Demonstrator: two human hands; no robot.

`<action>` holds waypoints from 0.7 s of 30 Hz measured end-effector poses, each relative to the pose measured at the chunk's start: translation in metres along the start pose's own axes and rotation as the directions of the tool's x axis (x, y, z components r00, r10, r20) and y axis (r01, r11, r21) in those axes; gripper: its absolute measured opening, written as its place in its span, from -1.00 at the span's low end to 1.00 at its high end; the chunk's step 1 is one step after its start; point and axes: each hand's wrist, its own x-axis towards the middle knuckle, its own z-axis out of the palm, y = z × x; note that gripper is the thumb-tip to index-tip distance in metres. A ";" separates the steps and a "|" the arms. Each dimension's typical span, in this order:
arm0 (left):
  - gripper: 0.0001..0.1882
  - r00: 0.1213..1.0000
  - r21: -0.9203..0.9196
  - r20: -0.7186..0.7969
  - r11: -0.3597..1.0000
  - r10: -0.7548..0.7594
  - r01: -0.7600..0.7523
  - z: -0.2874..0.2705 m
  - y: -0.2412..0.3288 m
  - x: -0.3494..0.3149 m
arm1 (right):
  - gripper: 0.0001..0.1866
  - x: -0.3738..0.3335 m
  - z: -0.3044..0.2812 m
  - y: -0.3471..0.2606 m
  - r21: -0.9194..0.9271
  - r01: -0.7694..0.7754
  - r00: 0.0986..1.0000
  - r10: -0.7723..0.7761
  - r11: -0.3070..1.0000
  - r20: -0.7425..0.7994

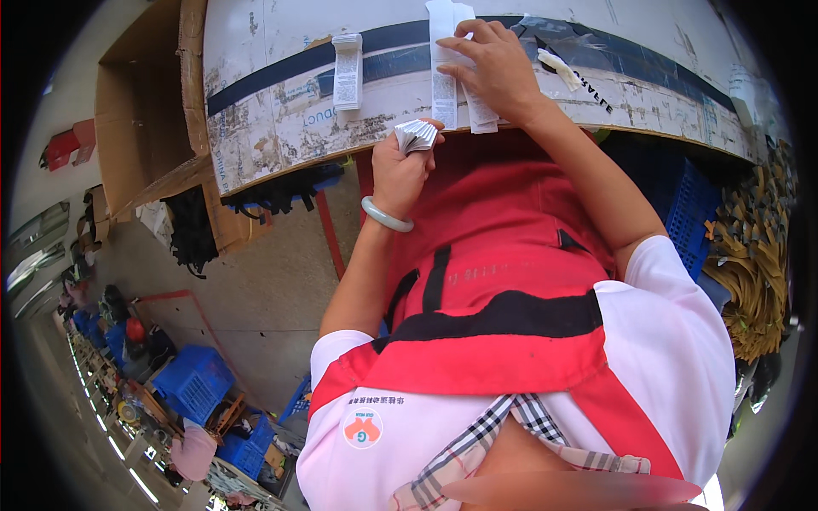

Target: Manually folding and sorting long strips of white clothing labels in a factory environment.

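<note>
Near the table's front edge, my left hand (400,177) is closed round a folded bundle of white labels (416,134), its layers fanned out at the top. A printed white label strip (444,95) lies on the table just beyond that bundle. My right hand (498,72) is over the strips with bent fingers apart, two fingertips touching that strip. Partly under this hand runs a second label strip (482,117), its near end at the table edge. Farther left lies a separate stack of folded white labels (348,75).
The worn white table (264,128) has dark tape along it. A crumpled pale scrap (559,68) lies right of my right hand. An open cardboard box (141,128) stands at the left. Blue crates (690,213) and brown pieces (750,272) are piled on the right.
</note>
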 end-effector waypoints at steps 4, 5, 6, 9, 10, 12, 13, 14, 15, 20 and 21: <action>-0.74 1.000 0.020 0.015 1.000 -0.003 0.002 0.011 0.008 -0.006 | -0.81 -0.006 0.006 -0.003 0.047 -0.015 0.999 0.013 0.999 0.053; -0.74 1.000 0.021 0.012 1.000 -0.004 0.003 0.011 0.010 -0.006 | -0.85 -0.007 0.002 0.000 0.099 -0.003 1.000 0.001 0.995 0.022; -0.75 0.997 0.054 -0.021 0.996 0.078 -0.076 0.008 0.010 -0.007 | -0.88 -0.005 -0.001 -0.003 0.156 0.013 1.000 -0.012 0.988 -0.005; -0.77 0.898 0.280 -0.085 0.876 0.431 -0.394 -0.001 0.016 0.004 | -0.88 -0.008 -0.025 -0.018 0.547 -0.100 0.991 0.037 0.831 0.125; -0.79 0.739 0.460 -0.054 0.673 0.672 -0.579 -0.002 0.021 0.008 | -0.88 -0.009 -0.033 -0.024 0.673 -0.218 0.967 0.060 0.707 0.249; -0.79 0.762 0.391 0.004 0.700 0.648 -0.598 0.003 0.039 0.006 | -0.87 -0.008 -0.053 -0.032 0.694 -0.266 0.946 0.042 0.669 0.321; -0.78 0.775 0.317 0.066 0.723 0.629 -0.614 0.004 0.044 0.005 | -0.86 -0.008 -0.060 -0.034 0.710 -0.310 0.923 0.020 0.632 0.385; -0.82 0.842 0.303 0.059 0.794 0.537 -0.527 0.000 0.040 0.004 | -0.83 -0.009 -0.063 -0.036 0.720 -0.296 0.926 0.004 0.628 0.377; -0.82 0.843 0.302 0.062 0.795 0.535 -0.526 0.002 0.040 0.003 | -0.83 -0.011 -0.064 -0.035 0.718 -0.299 0.926 0.008 0.628 0.378; -0.86 0.900 0.203 -0.088 0.892 0.427 -0.404 0.012 0.032 0.002 | -0.78 -0.021 -0.061 -0.025 0.779 -0.345 0.932 0.090 0.524 0.352; -0.86 0.900 0.201 -0.088 0.893 0.426 -0.403 0.013 0.031 0.004 | -0.78 -0.019 -0.062 -0.022 0.777 -0.346 0.931 0.091 0.525 0.353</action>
